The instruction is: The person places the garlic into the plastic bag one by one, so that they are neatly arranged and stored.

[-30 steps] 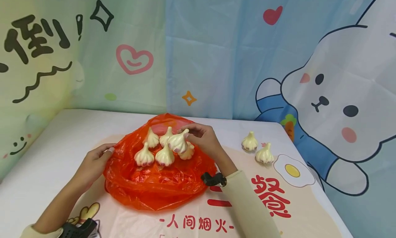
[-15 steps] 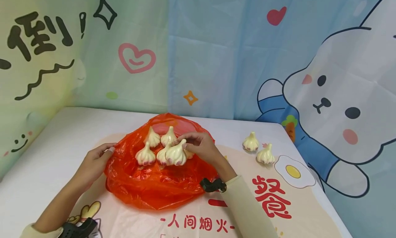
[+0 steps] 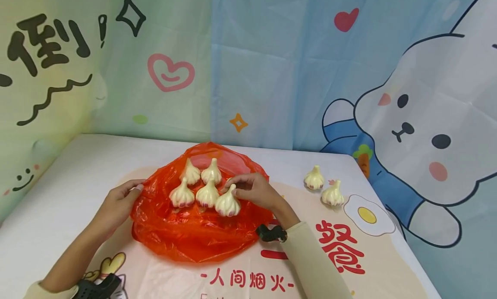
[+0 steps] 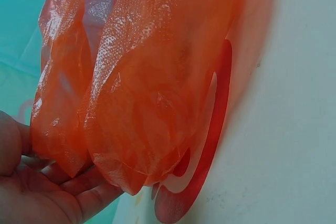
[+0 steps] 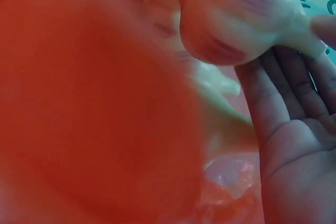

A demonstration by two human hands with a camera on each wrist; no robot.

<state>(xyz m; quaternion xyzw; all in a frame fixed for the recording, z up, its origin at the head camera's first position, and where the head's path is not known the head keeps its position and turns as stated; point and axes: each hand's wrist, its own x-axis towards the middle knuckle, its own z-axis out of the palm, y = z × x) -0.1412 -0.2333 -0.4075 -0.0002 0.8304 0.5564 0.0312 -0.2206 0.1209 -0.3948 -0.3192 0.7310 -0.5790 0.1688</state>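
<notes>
Nearest on the tabletop (image 3: 93, 161) ran red lettering (image 3: 257, 281), "人间烟火"; beyond, the left grip (image 3: 120, 202) pinched the red bag (image 3: 194, 243), the right grip (image 3: 254, 189) a garlic bulb (image 3: 228, 205) by its stem — nearer than half a second earlier, beside other bulbs (image 3: 181, 197) inside — and behind, a backdrop (image 3: 252, 79) read "倒!".

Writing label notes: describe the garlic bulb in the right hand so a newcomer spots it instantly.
On the white table, find the open red-orange plastic bag. Of the pale garlic bulbs there, look for the front-right bulb; it alone is pinched by the right hand.
</notes>
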